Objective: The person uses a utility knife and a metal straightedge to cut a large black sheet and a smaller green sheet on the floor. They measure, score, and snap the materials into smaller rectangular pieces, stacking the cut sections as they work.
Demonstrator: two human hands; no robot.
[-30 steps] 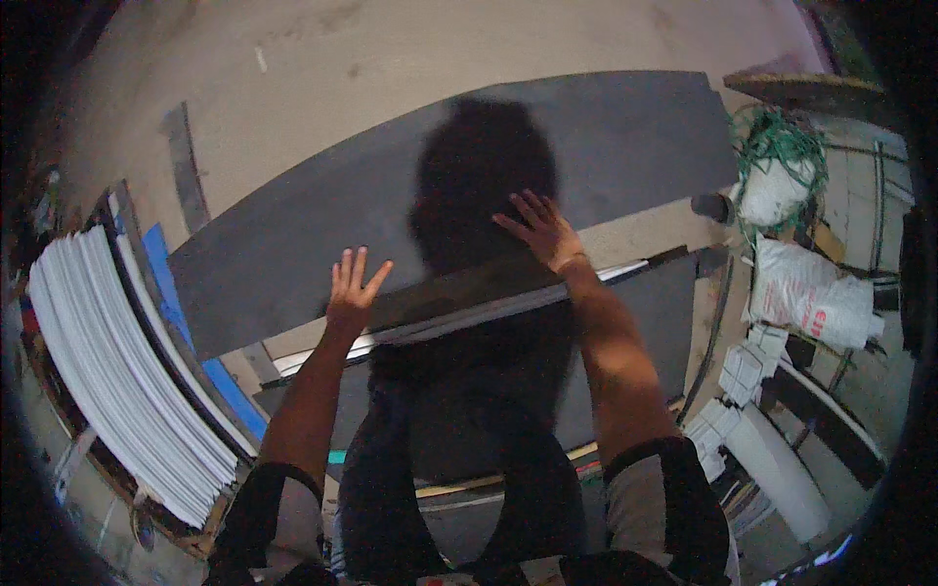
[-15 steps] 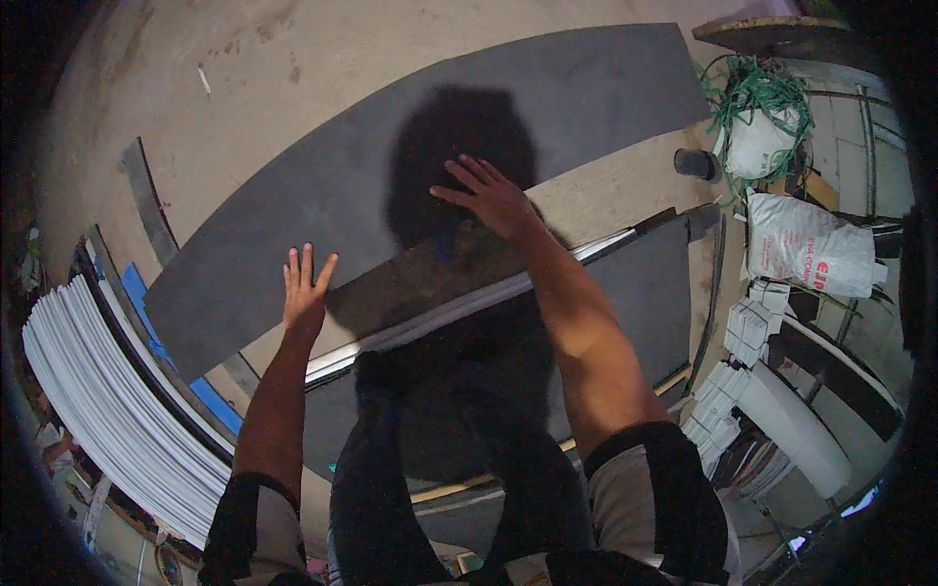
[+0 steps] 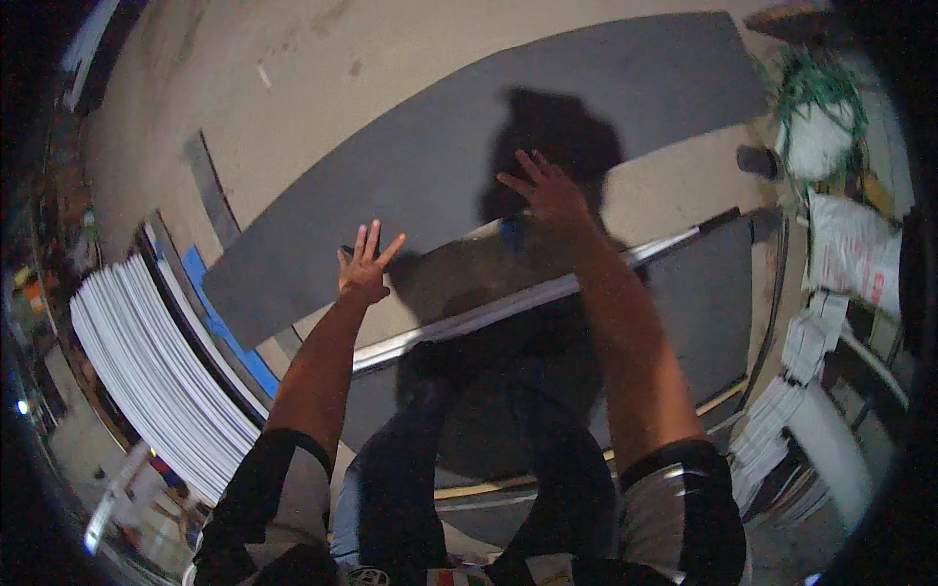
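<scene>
A long dark grey sheet [image 3: 410, 161], curved along its far edge, lies on the floor in front of me. My left hand [image 3: 364, 269] is spread over its near edge, left of the middle. Farther to the right, my right hand [image 3: 552, 190] lies palm down over the same sheet, fingers apart and partly in shadow. Neither hand holds anything; I cannot tell how firmly they touch the sheet. Closer to my legs is another dark grey sheet [image 3: 708, 308], with a white-edged strip [image 3: 508, 305] along its far side.
Many thin white curved sheets [image 3: 156, 376] are stacked at the left, beside blue strips [image 3: 230, 337]. A narrow grey strip [image 3: 215, 190] lies beyond them. On the right are a white sack [image 3: 850, 254], a bundle of green strapping [image 3: 826, 93] and white stacked pieces [image 3: 782, 425].
The whole view has shifted, so the sheets and both hands appear farther right. Both hands remain spread in about the same places over the grey sheet.
</scene>
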